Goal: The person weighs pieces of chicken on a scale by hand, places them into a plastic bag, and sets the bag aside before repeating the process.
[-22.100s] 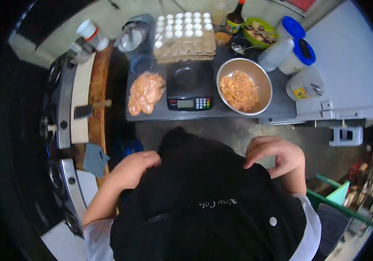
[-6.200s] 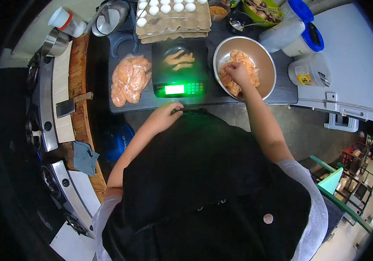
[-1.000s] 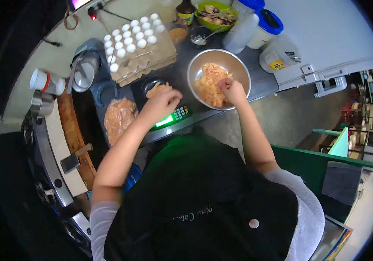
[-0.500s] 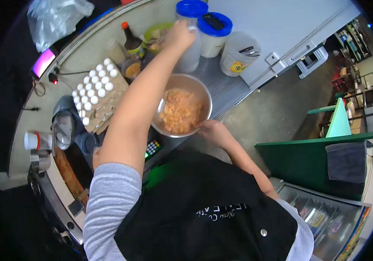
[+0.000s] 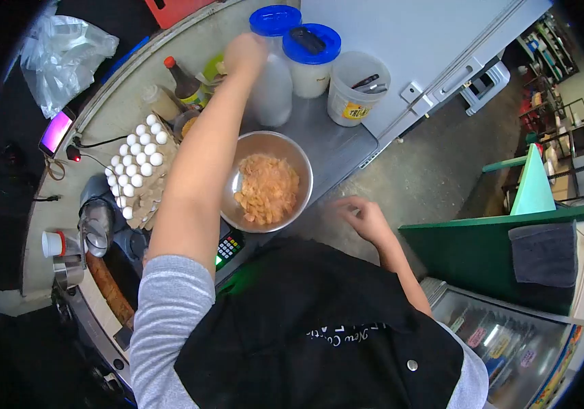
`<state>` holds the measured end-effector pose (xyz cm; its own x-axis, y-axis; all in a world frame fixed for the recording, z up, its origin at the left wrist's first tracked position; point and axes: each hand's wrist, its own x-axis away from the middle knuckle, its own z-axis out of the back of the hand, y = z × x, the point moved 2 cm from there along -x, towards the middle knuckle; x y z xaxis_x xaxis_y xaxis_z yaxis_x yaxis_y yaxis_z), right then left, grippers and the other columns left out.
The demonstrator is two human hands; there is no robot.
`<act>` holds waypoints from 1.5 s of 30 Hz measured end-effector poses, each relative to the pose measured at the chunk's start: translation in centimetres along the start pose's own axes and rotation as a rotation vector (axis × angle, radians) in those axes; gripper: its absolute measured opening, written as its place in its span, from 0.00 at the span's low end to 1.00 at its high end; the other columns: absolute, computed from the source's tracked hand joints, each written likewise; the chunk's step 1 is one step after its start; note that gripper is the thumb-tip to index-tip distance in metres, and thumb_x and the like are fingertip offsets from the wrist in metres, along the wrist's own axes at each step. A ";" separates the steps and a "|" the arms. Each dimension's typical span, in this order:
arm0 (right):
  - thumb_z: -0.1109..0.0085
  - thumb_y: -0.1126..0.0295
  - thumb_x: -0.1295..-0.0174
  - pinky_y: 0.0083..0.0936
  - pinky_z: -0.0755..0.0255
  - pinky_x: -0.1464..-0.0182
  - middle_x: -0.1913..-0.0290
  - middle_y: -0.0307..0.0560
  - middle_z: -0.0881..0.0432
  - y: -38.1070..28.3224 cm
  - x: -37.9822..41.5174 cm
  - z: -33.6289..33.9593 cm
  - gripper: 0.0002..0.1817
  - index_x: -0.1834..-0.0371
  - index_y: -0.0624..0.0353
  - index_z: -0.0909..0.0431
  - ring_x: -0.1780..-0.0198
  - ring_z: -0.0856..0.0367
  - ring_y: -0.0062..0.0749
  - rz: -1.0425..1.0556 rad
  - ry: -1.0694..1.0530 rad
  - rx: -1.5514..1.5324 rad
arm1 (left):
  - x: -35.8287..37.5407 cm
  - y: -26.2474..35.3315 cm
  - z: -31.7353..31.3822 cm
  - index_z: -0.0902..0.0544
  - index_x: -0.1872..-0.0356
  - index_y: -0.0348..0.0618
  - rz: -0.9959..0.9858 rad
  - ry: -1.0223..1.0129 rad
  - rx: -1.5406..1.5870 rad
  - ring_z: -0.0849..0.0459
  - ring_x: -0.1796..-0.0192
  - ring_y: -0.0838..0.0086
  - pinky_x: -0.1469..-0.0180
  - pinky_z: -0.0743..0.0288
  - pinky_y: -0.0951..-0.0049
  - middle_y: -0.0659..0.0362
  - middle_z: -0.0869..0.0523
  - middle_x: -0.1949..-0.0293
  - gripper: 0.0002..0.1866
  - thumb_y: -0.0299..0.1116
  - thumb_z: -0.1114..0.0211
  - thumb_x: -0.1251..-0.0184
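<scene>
A steel mixing bowl point(image 5: 308, 178) stands on the dark counter, holding chunky orange-pink food point(image 5: 268, 189). Across its far left side stretches my left arm, and my left hand point(image 5: 246, 56) is curled at the top of a tall translucent bottle point(image 5: 271, 92). Its fingertips are hidden, so I cannot make out what they grip. Just beyond that hand, a lime-green bowl point(image 5: 214, 67) shows in part. My right hand point(image 5: 362, 217) hangs right of the mixing bowl, apart from it, fingers spread and holding nothing.
Blue-lidded tubs point(image 5: 311, 78) and an open utensil bucket point(image 5: 358, 95) line the back. Left of my arm are a carton of eggs point(image 5: 139, 160), a dark sauce bottle point(image 5: 186, 85) and a lit phone point(image 5: 57, 131). A keypad device point(image 5: 229, 247) lies near my apron.
My right hand has let go of the mixing bowl's rim and moved right. My left hand has shifted slightly left against the tall bottle. The whole view has shifted a little.
</scene>
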<state>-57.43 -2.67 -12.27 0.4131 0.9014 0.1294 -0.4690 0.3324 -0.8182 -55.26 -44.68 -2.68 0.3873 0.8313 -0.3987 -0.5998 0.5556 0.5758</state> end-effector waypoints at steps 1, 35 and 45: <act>0.38 0.72 0.41 0.32 0.23 0.55 0.57 0.52 0.15 0.3 -0.2 0.2 0.13 0.52 0.56 0.16 0.59 0.17 0.39 -0.004 0.000 0.017 | 0.2 0.1 -0.5 0.11 0.60 0.46 0.009 -0.094 -0.085 0.13 0.56 0.50 0.53 0.21 0.54 0.44 0.12 0.62 0.18 0.48 0.35 0.40; 0.34 0.72 0.48 0.36 0.27 0.42 0.40 0.57 0.27 0.5 -3.4 2.4 0.28 0.40 0.56 0.25 0.42 0.24 0.49 0.190 0.113 0.108 | 3.9 4.8 10.7 0.15 0.51 0.40 -0.279 0.162 0.226 0.13 0.57 0.63 0.52 0.22 0.67 0.50 0.11 0.62 0.16 0.39 0.43 0.28; 0.22 0.65 0.56 0.44 0.43 0.30 0.28 0.54 0.40 -15.0 -9.1 -2.9 0.42 0.34 0.55 0.30 0.29 0.39 0.54 0.845 0.332 0.006 | 24.2 0.6 20.8 0.15 0.57 0.36 0.161 -0.357 0.629 0.21 0.72 0.83 0.69 0.28 0.81 0.63 0.15 0.68 0.09 0.31 0.38 0.30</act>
<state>-51.88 -16.65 -2.83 0.1329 0.7194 -0.6818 -0.7216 -0.4013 -0.5641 -31.71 -23.89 2.89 0.5968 0.7984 -0.0802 -0.1958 0.2418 0.9504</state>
